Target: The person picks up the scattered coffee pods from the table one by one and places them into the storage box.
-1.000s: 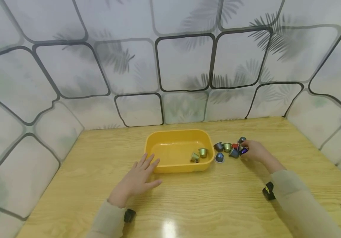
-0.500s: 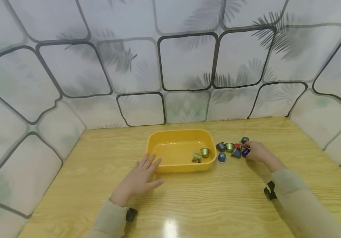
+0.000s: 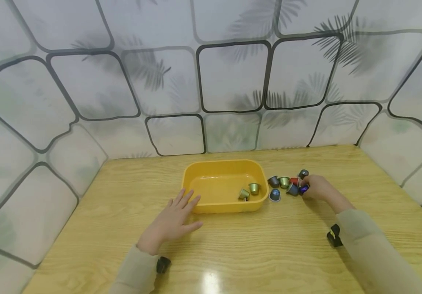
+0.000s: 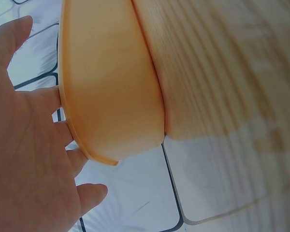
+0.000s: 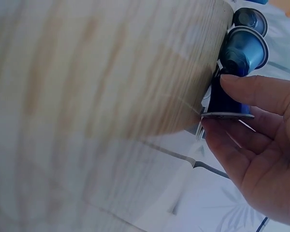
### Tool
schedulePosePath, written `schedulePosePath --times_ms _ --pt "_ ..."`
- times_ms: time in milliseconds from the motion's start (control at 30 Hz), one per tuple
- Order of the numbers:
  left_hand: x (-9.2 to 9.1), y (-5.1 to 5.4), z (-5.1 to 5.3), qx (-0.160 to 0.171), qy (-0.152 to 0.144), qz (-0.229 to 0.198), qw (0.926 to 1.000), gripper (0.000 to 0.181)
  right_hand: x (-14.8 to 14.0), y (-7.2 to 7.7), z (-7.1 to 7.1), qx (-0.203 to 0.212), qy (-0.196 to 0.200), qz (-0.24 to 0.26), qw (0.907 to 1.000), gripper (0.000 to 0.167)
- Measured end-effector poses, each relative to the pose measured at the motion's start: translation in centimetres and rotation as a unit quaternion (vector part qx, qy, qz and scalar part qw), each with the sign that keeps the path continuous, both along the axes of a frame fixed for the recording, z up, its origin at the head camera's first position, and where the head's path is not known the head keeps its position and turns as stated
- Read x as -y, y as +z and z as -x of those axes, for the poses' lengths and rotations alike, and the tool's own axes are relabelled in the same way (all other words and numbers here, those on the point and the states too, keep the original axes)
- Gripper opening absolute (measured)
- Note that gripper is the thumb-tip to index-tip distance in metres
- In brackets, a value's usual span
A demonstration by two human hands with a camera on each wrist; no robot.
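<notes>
The right hand (image 3: 317, 188) pinches a purple capsule (image 5: 225, 99) between thumb and fingers, at the right end of a loose cluster on the table (image 3: 240, 249). Crowding those fingers are a blue-grey capsule (image 3: 292, 189), just left of the held one, and a dark capsule (image 3: 303, 173), just beyond the fingertips. A red capsule (image 3: 294, 181) lies left of the fingers, partly hidden behind its neighbours. Farther left come a green capsule (image 3: 284, 182), then a slate capsule (image 3: 273, 181); a bright blue capsule (image 3: 275, 195) sits on the near side of these, beside the yellow tray (image 3: 214, 208).

The left hand (image 3: 170, 218) grasps nothing: its fingers are spread and nearly straight, tips over the tray's near-left rim. Well to the right of these fingertips, inside the tray, lie gold-green capsules (image 3: 254, 188), with a small piece of something else partly hidden below them.

Counted: one tray; seven capsules outside it, the pinched one included; two gold-green ones plainly visible inside. Two black wrist devices (image 3: 335, 236) sit behind the fingers, one at each sleeve (image 3: 365, 241). A patterned wall covering (image 3: 229, 77) rises beyond both hands.
</notes>
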State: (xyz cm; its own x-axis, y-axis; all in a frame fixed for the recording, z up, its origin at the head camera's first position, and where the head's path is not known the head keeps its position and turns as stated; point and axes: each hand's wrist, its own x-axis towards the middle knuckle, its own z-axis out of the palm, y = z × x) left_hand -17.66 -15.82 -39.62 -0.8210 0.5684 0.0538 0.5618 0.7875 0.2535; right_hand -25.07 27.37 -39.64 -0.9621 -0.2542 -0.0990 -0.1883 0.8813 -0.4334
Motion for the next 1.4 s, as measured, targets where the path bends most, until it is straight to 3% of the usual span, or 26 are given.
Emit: schedulePosePath --times_ms 467,733,967,1400 --pt "-0.2 0.2 -0.1 0.004 0.003 -0.004 1.0 0.071 0.0 0.8 -0.4 -0.025 0.0 -0.01 0.9996 0.031" --pt "-0.2 0.0 0.0 0.0 0.003 -0.004 1.0 0.071 0.4 2.5 -1.1 -0.065 0.017 -0.007 0.9977 0.027" --pt "-0.2 0.1 0.0 -0.003 0.0 -0.011 0.9999 0.071 1.1 3.9 -1.5 -0.061 0.007 0.001 0.9981 0.025" --pt "-0.1 0.3 -0.2 0.007 0.001 -0.015 0.9999 0.072 3.5 4.0 -1.0 -0.072 0.02 0.002 0.9972 0.029"
